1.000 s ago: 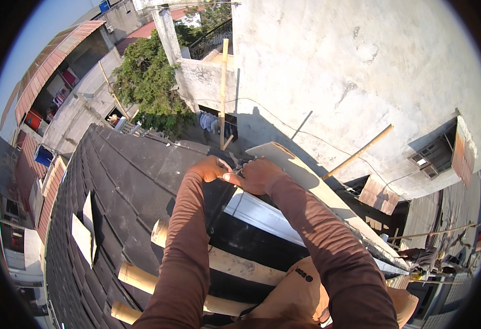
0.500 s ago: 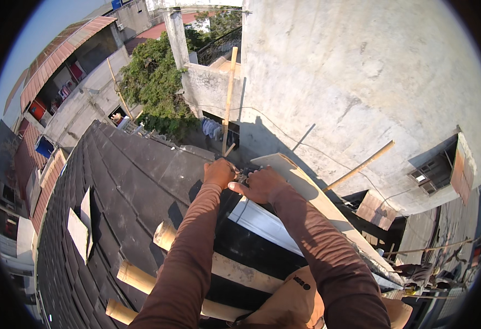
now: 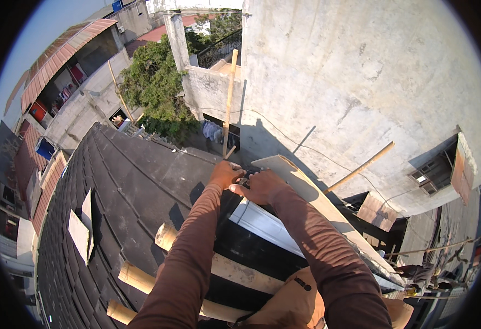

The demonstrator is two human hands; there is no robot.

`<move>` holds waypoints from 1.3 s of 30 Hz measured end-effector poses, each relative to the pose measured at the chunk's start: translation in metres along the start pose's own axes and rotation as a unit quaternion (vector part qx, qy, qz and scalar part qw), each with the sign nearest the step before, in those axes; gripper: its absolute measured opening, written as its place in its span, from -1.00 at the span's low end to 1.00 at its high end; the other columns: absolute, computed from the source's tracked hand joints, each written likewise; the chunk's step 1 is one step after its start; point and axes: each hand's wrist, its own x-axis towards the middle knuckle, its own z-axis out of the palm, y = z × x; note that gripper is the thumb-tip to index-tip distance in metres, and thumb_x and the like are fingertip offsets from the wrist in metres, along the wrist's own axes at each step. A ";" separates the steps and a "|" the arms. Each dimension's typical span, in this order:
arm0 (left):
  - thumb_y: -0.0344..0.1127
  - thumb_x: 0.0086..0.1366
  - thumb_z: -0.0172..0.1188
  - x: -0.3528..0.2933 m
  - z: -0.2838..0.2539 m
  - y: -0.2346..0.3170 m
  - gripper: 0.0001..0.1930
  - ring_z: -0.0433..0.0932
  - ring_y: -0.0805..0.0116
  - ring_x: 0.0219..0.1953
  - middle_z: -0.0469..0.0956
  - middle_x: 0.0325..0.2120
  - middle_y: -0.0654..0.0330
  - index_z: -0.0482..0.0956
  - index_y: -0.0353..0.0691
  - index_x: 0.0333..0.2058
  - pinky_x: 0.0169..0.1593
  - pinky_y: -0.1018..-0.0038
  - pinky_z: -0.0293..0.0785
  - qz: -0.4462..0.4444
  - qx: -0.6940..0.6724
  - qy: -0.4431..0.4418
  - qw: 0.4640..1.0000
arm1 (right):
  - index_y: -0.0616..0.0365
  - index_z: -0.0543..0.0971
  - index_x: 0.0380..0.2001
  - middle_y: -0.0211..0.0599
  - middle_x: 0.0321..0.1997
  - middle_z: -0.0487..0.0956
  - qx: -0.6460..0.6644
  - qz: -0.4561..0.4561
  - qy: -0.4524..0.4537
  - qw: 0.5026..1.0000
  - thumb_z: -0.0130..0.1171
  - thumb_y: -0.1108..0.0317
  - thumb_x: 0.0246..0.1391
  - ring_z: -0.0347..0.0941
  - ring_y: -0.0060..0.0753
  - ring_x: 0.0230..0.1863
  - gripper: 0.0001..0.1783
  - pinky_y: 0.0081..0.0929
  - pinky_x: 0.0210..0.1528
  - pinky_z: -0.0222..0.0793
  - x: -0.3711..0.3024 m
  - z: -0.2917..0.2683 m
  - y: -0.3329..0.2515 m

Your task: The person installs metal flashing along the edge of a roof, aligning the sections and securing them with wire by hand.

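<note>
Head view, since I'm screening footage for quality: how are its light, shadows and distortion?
Head view: strong sunlight on the pale wall, distinct shadows there and on the dark roof; head view again: the roof's left edge bowing near the fisheye's black border.

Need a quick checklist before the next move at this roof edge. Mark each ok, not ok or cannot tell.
1. Hands in view: ok. The left hand and right hand are close together at the edge of the dark roof.
2. Grip: cannot tell. Anything between the hands is too small to make out.
3. Hand protection: not ok. Both hands are bare.
4. White strip fixed: cannot tell. It shows only in part.
5. Roof clear of loose pieces: not ok. Pale pieces lie on it at left, apparently unfastened.
6. Footing: cannot tell. It isn't clearly shown.
</note>
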 end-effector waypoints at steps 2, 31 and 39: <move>0.01 0.12 0.48 0.001 0.001 0.002 -0.60 0.75 -0.04 -0.08 0.78 -0.18 -0.05 0.85 -0.10 -0.14 0.09 0.24 0.63 0.012 0.006 -0.002 1.000 | 0.35 0.75 -0.10 0.07 -0.06 0.76 -0.008 0.004 -0.011 1.000 -0.41 -0.66 0.30 0.65 0.08 0.13 0.19 -0.04 0.36 0.36 0.002 0.001 0.000; 0.05 0.14 0.54 0.015 0.018 0.001 -0.44 0.69 -0.10 0.11 0.71 0.03 -0.14 0.77 -0.29 -0.05 0.16 0.19 0.63 -0.086 0.142 -0.017 0.986 | 0.39 0.70 0.02 0.16 0.11 0.67 0.000 -0.023 0.041 0.999 -0.29 -0.71 0.21 0.58 0.16 0.21 0.22 -0.03 0.33 0.42 0.010 0.015 0.006; -0.02 0.16 0.51 0.012 0.029 0.003 -0.52 0.70 -0.11 0.07 0.72 -0.06 -0.21 0.78 -0.36 -0.15 0.14 0.18 0.64 -0.077 0.111 0.020 0.991 | 0.39 0.71 0.02 0.16 0.15 0.66 0.008 -0.016 0.035 0.999 -0.24 -0.73 0.17 0.58 0.14 0.22 0.23 -0.03 0.31 0.45 0.009 0.015 0.005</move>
